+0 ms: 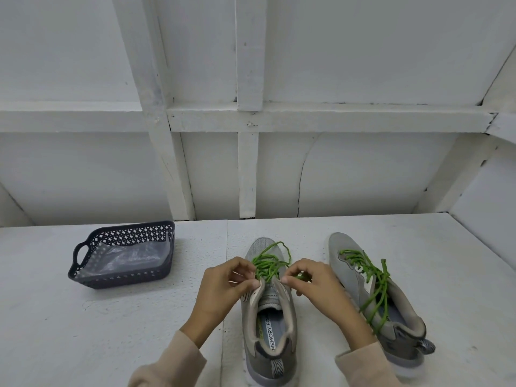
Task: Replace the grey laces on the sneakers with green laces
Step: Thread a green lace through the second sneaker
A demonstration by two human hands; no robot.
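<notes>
Centre shoe [268, 325]: at the middle of the table's [111, 331] front edge, toe toward the back edge.
Lace [269, 265]: green, threaded through this shoe, bunched loosely over the upper eyelets, one loop lying out across the toe. No grey lace in view.
Left hand [223, 280]: fingers curled, thumb against the left eyelet flap, apparently pinching the lace there.
Right hand [312, 283]: fingers curled, pinching the lace at the right flap. Lace tip hidden under the fingers.
Right shoe [391, 303]: toward the right edge, already laced with second lace [374, 289], untied, ends trailing over the opening.
Basket [83, 263]: by the back edge, left part, holding a clear bag [131, 258].

Judged step: top eyelets or tying on centre shoe. Task judged nearly done.

Risks from here:
- Slack in the bunch. Danger of dragging one end back out of its eyelet, or ending with uneven ends, if pulled from one side only.
- Loose toe loop. Likely to snag under a crossing and knot if tightened without being cleared first.
- Shoe steadied by fingertips only. Liable to slide toward the front edge under a hard tug.
</notes>
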